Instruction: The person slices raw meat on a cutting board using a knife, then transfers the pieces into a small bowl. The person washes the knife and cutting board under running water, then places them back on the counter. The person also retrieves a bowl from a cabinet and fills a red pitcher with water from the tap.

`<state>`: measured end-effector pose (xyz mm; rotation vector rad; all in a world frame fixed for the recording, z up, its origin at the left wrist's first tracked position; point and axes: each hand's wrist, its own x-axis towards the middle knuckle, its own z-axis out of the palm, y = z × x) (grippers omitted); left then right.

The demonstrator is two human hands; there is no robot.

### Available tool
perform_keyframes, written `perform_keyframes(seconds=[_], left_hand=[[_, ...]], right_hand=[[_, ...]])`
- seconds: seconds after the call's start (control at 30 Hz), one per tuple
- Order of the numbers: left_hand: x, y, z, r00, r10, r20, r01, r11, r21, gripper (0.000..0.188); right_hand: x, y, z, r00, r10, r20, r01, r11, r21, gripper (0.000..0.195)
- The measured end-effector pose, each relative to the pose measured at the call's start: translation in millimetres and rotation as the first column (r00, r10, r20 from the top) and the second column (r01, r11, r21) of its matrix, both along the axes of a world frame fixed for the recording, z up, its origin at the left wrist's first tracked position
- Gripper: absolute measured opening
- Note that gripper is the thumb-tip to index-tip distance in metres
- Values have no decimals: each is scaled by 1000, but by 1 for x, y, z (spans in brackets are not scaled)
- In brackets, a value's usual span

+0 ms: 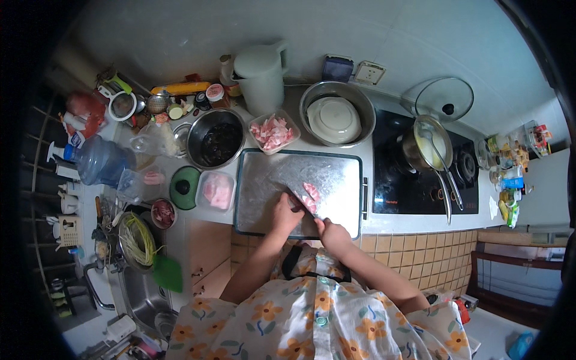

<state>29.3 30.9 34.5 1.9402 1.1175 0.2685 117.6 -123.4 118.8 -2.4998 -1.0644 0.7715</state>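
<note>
On a metal cutting board with a dark rim, my right hand grips the handle of a kitchen knife. The blade slants away to the upper left across the board. My left hand holds a piece of raw meat against the near side of the blade; the fingers hide most of it. Just beyond the blade lie a few cut slices of pink meat. A plastic container of sliced meat stands at the board's far edge.
Left of the board are a container of pale meat, a green lid and a steel bowl with dark contents. Behind stand a jug and a steel basin. Right, a saucepan sits on the cooktop, its handle jutting towards me.
</note>
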Motion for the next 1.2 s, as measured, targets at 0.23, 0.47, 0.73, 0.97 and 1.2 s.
perform_keyframes(seconds=[0.23,0.47,0.73,0.97,1.2], left_hand=[[-7,-3,17,998,-40,48,43,997,-68,56],[5,27,47,920,324,222,-225,898,-378,42],[22,38,65,991,136,-17,-137,983,-126,55],[25,40,61,991,130,10,-129,987,-98,48],[26,43,52,992,128,5,-128,991,-37,44]], right_hand=[[18,-1,-3,997,-78,-20,79,994,77,54],[5,-4,31,1000,20,24,-21,999,28,52],[2,4,32,999,42,30,-42,999,-2,53],[2,9,35,1000,17,-19,-18,1000,-11,53],[1,9,31,998,35,56,-35,999,10,52]])
